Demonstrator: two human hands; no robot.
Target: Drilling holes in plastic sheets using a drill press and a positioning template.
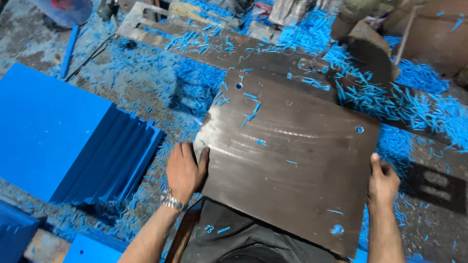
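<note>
A large dark metal plate [287, 156] with small round holes near its corners lies in front of me, tilted across a bench. My left hand [184, 170] grips its left edge, thumb on top. A metal watch band sits on that wrist. On the plate's right edge, my right hand [382, 181] holds on with the thumb pointing up over the top face. Thin blue plastic shavings [251, 113] are scattered over the plate.
A stack of flat blue plastic sheets [73, 146] lies to the left. Blue shavings [414, 104] cover the floor and a long dark beam [273, 58] behind the plate. Brown cardboard [429, 34] stands at the back right. More blue pieces [90, 248] sit at the bottom left.
</note>
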